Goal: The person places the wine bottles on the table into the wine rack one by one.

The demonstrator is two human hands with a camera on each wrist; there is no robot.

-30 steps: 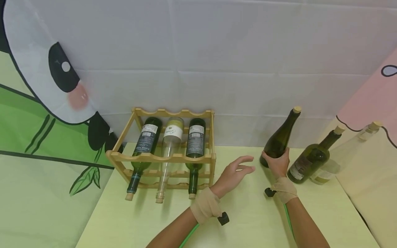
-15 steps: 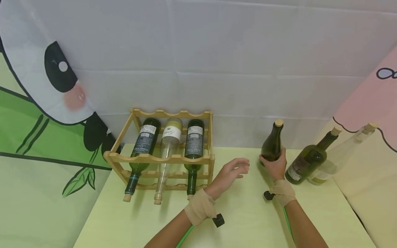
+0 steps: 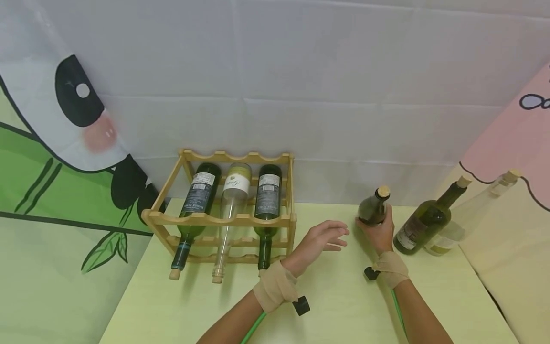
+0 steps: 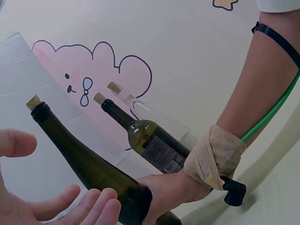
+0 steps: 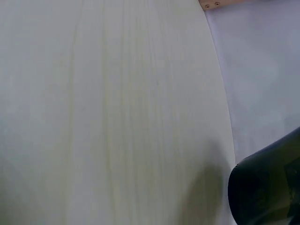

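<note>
My right hand (image 3: 380, 235) grips a dark green corked bottle (image 3: 373, 209) low on its body. The bottle's neck leans toward the head camera. In the left wrist view the same bottle (image 4: 79, 159) stands tilted, its cork at the upper left. The right wrist view shows its rounded base end (image 5: 265, 187) beside a shadow; whether it touches the table I cannot tell. My left hand (image 3: 315, 244) hovers between the rack and that bottle, holding nothing, its fingers (image 4: 93, 208) loosely extended and the thumb apart.
A wooden rack (image 3: 240, 220) on the left holds a green bottle (image 3: 197, 198), a clear bottle (image 3: 234, 200) and another green bottle (image 3: 268, 200), corks toward me. Right of my right hand stand a labelled green bottle (image 3: 423, 227) and a clear bottle (image 3: 472, 210). A cloth wall rises behind.
The bottle in my right hand has tipped, its neck coming down and toward me. My left hand has shifted slightly left and its fingers have spread a little.
</note>
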